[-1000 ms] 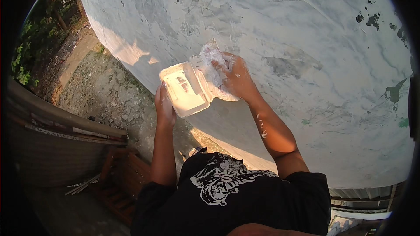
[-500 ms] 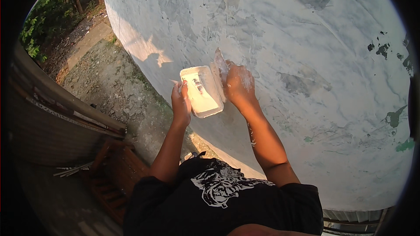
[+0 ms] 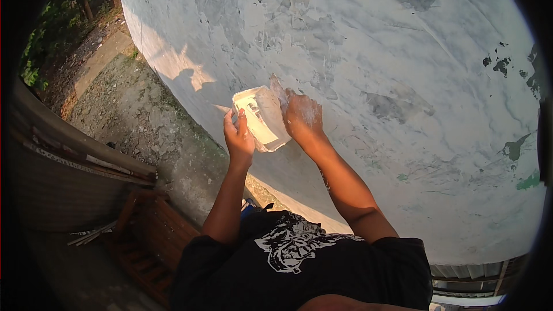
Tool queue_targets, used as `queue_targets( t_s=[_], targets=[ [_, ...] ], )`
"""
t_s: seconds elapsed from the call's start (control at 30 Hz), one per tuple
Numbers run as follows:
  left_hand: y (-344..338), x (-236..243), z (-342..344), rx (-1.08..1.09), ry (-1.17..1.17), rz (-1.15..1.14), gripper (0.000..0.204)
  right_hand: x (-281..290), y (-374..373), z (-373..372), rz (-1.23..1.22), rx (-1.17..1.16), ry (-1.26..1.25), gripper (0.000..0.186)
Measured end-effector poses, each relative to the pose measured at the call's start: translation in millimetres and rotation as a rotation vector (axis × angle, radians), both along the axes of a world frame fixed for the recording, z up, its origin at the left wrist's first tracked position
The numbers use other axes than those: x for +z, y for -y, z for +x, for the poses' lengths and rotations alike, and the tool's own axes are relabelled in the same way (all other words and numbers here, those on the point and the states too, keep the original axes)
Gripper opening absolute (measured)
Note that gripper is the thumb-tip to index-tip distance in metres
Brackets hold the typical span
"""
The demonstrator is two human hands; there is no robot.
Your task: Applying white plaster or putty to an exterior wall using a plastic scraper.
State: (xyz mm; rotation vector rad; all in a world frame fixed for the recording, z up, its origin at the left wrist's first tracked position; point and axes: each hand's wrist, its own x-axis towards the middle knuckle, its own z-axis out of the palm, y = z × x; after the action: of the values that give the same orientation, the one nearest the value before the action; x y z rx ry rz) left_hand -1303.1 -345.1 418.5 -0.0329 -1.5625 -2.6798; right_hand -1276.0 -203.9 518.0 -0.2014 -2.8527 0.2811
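Observation:
My left hand (image 3: 237, 135) grips the near left side of a rectangular white container (image 3: 265, 129) coated in pale paste, its thumb over the front. My right hand (image 3: 302, 115), streaked with white, is closed at the container's right side on a thin, paste-smeared piece (image 3: 275, 83) that sticks up behind it; I cannot make out exactly what it is. Both hands are in front of a large white, patchily coated wall (image 3: 391, 52). The container hides part of the thin piece.
At the left are rubble-strewn ground (image 3: 127, 115), plants (image 3: 37, 46) and a low grey corrugated structure (image 3: 75, 173). A brown wooden chair or bench (image 3: 150, 242) is at the lower left, beside thin sticks (image 3: 92, 234). Metal bars and sheeting (image 3: 466, 276) show at the lower right.
A second ago the right hand was spread over a flap with white material right of the container; that part now stands narrow behind it. The left hand has moved right with the container.

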Motion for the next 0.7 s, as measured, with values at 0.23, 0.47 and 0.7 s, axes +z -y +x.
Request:
queue_targets(
  t_s=[0.23, 0.47, 0.7],
  targets=[
    [-2, 4, 8, -0.008, -0.004, 0.058, 0.047, 4, 1, 6, -0.029, 0.083, -0.006, 0.026],
    [-8, 36, 16, 0.028, 0.022, -0.022, 0.052, -47, -79, -15, 0.223, 0.338, -0.716, 0.051],
    [13, 44, 13, -0.119, -0.025, 0.183, 0.041, 47, -48, 23, -1.317, 0.237, -0.151, 0.036]
  ],
)
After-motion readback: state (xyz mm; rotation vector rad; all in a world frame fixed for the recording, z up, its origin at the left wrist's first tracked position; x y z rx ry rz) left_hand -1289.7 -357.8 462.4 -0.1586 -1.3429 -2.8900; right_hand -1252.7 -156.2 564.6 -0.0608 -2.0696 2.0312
